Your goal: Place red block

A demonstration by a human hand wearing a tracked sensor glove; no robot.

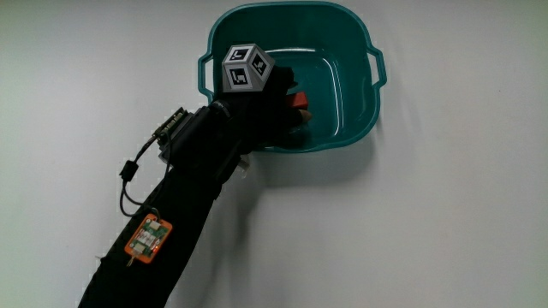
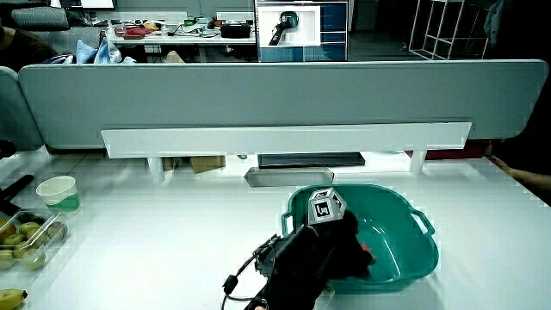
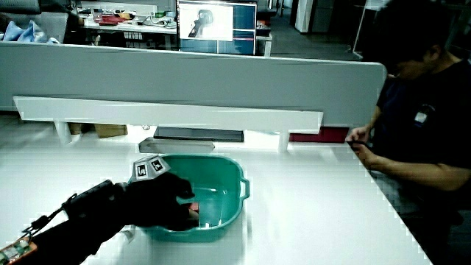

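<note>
A teal basin (image 1: 353, 51) with two handles stands on the white table. The gloved hand (image 1: 276, 109) reaches over the basin's rim nearest the person, with its fingers down inside. A red block (image 1: 300, 101) shows between the fingertips, close to the basin's floor. The fingers are curled around it. In both side views the hand (image 2: 340, 250) (image 3: 165, 200) lies over the basin's near rim (image 2: 392, 282) (image 3: 173, 234), and a bit of red (image 2: 368, 251) (image 3: 193, 209) peeks out at the fingertips. The patterned cube (image 1: 247, 68) sits on the back of the hand.
In a side view, a small green and white cup (image 2: 58, 191) and a clear box of green fruit (image 2: 24, 237) stand at the table's edge. A flat grey tray (image 2: 287, 176) lies near the low partition (image 2: 284, 95).
</note>
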